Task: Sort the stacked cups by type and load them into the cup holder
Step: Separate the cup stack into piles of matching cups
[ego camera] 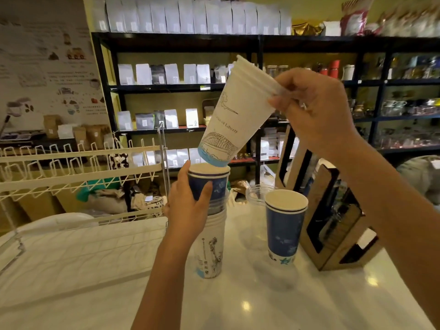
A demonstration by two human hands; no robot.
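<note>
A mixed stack of cups stands on the white counter, with blue paper cups on top, a clear plastic cup below them and white printed cups at the bottom. My left hand grips the stack around the blue cups. My right hand holds a few nested white printed cups by their rims, tilted, their base just above the stack's mouth. A second pile of blue cups stands upright to the right. The brown cardboard cup holder with window slots stands at the right.
A white wire rack on a white tray fills the left side of the counter. A clear plastic cup sits behind the blue pile. Black shelves of white bags and jars line the back wall.
</note>
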